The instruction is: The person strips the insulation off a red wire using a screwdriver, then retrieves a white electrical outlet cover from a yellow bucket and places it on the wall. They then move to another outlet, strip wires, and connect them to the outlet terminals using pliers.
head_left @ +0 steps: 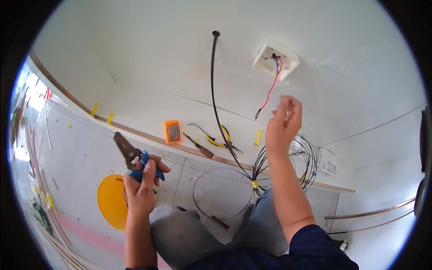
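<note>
My left hand (145,182) is closed around the blue handles of a wire stripper (128,153), its dark jaws pointing up and to the left. Raised at the right, my right hand (286,119) has its fingers loosely bent and a little apart; nothing shows in them. Just left of those fingers hangs a red wire (271,90) with a dark tip. It comes out of a white square wall box (288,67), where a short blue wire (277,67) also shows. A black cable (213,74) runs from a wall hole down to a coil of black cable (263,162) beneath my right forearm.
On the ledge (148,121) lie an orange box of screws (173,132), a screwdriver (203,150), yellow-handled pliers (223,138) and a yellow strip (258,137). A yellow hard-hat-like bowl shape (110,202) rests on the tiled floor beside my left forearm. Metal rails (373,210) stand at right.
</note>
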Available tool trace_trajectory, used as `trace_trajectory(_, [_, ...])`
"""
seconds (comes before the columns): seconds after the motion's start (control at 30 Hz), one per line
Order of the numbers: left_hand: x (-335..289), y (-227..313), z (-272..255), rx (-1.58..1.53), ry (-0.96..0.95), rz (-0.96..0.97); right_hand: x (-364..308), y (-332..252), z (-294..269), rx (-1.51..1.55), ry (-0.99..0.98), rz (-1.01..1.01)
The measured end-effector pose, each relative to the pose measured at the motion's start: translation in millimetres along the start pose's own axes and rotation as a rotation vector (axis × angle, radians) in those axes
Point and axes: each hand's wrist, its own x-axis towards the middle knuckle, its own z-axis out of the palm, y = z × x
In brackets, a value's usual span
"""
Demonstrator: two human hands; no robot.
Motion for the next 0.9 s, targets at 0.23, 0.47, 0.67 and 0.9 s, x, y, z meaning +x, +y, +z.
trace_trajectory(0.23, [18.2, 18.3, 40.6, 0.195, -0.18, -0.01, 38.4, 11.7, 6.2, 0.398, -0.168, 0.343])
trace_trajectory(0.47, [55.5, 31.2, 80.8, 0.654, -0.252, 0.215, 47.1, 5.9, -10.2, 0.518, -0.211, 0.45])
trace_trajectory(0.67, [94.8, 45.0, 127.2, 0.903, -0.255, 0.365, 47.7, 1.8, -13.4, 0.449, -0.237, 0.45])
trace_trajectory(0.9, [125.9, 57.1, 156.9, 1.253, -0.315, 0.355, 47.6, 11.0, -23.5, 0.37, -0.272, 0.404])
